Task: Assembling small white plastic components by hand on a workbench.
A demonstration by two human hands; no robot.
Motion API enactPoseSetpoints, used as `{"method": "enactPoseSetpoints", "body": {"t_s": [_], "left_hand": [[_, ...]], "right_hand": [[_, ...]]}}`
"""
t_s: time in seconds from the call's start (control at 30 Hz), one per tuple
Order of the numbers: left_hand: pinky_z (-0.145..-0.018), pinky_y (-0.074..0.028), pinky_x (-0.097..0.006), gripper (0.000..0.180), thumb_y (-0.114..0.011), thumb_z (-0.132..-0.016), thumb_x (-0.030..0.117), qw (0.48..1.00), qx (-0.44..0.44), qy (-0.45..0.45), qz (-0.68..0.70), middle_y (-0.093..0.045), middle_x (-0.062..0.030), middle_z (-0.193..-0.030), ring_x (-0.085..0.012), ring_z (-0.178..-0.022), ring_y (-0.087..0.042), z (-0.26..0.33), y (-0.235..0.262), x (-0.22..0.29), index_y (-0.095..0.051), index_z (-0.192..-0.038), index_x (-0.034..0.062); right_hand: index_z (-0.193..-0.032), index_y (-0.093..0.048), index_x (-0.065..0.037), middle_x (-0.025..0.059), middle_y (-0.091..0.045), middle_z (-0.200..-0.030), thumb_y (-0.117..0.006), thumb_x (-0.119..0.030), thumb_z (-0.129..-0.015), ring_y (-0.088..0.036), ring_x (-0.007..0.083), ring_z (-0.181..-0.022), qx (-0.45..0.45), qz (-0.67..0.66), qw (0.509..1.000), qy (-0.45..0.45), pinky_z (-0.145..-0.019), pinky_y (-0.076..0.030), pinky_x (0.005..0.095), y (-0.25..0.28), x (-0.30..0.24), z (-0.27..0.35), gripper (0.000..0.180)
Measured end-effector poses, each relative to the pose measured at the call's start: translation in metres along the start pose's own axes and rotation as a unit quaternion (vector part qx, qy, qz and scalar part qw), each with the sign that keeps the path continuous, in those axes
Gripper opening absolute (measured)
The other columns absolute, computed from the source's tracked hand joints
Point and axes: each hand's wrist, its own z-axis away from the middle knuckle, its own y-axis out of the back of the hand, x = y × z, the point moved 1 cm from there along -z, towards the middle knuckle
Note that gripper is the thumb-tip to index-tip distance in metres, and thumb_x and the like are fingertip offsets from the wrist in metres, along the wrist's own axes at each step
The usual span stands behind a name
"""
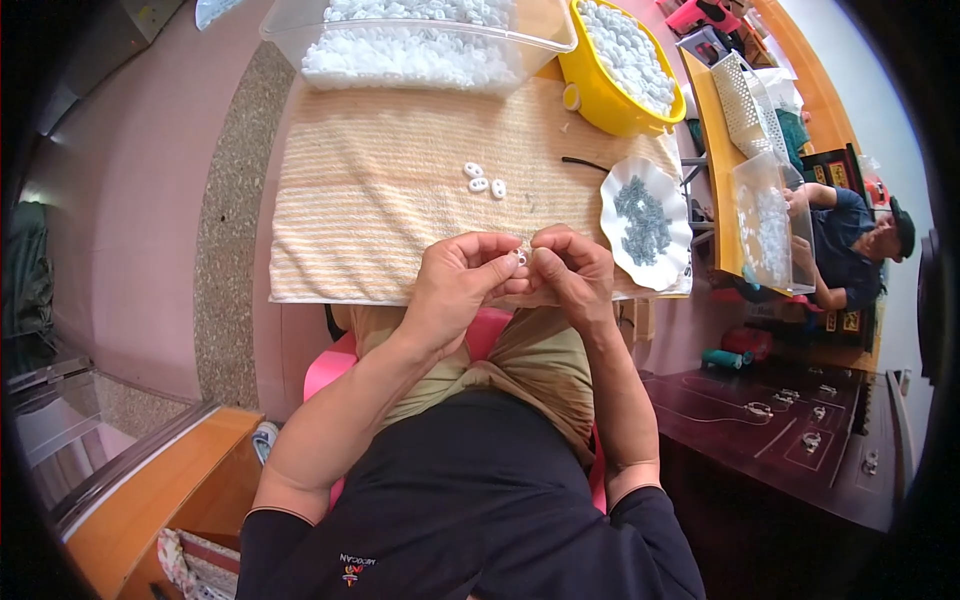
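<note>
Grip: Your left hand [462, 285] and right hand [570, 270] meet at the near edge of the towel, fingertips closed together on one small white plastic piece [521, 258]. The left thumb and forefinger pinch it; the right fingers press in from the right, and whether they hold something of their own is hidden.

Piece in hand: It sits right between the two sets of fingertips, a little above your lap, touching both. Only a sliver shows, so you cannot read its long axis.

Nearer hand: Both are on it; the left shows the clearer pinch.

Loose pieces: Three white oval pieces [484, 182] lie on the striped towel [380, 190], straight out on the far side of your grip and slightly left. Each looks to run its long axis roughly left to right, with the rightmost tilted. Your left hand is the nearer one to them.

Right of the grip: A white scalloped dish [676, 262] of small grey parts [642, 218] sits just beside your right hand. A thin dark stick [585, 163] lies beyond it.

Far edge: A clear tub [545, 45] and a yellow tub [600, 105], both full of white pieces.

Far right: Another person [850, 250] works at a separate table, well apart from your hands.
</note>
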Motion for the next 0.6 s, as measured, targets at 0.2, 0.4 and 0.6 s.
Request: {"method": "enactPoseSetpoints", "body": {"t_s": [0.2, 0.4, 0.6], "left_hand": [[-0.071, -0.056, -0.024, 0.019, -0.064, -0.089, 0.005, 1.000, 0.001, 0.007, 0.001, -0.067, -0.0077, -0.090, -0.0113, -0.075, -0.065, -0.0010, 0.0015, 0.0002, -0.060, -0.106, -0.0030], [-0.073, -0.057, -0.025, 0.018, -0.064, -0.088, 0.005, 1.000, -0.002, 0.011, -0.006, -0.067, -0.0083, -0.091, -0.0118, -0.077, -0.066, -0.0006, 0.0016, 0.0000, -0.061, -0.105, -0.0027], [-0.073, -0.057, -0.025, 0.018, -0.064, -0.088, 0.005, 1.000, -0.004, 0.011, -0.002, -0.068, -0.0084, -0.091, -0.0123, -0.077, -0.066, 0.0000, 0.0012, 0.0000, -0.062, -0.104, -0.0028]], "right_hand": [[-0.096, -0.061, 0.005, 0.0064, -0.063, -0.086, -0.059, -0.002, -0.092, -0.061, 0.0088, -0.065, -0.003, -0.029, 1.000, -0.006, -0.058, -0.052, 0.0205, -0.0002, 0.0021, -0.0004, 0.008], [-0.096, -0.061, 0.005, 0.0066, -0.062, -0.091, -0.059, -0.001, -0.092, -0.061, 0.0084, -0.070, -0.014, -0.018, 1.000, -0.016, -0.060, -0.052, 0.0203, 0.0013, 0.0024, -0.0009, 0.008], [-0.094, -0.062, 0.005, 0.0063, -0.061, -0.091, -0.058, -0.001, -0.092, -0.060, 0.0079, -0.071, -0.025, -0.002, 1.000, -0.012, -0.062, -0.051, 0.0202, 0.0001, -0.0019, -0.0015, 0.007]]}}
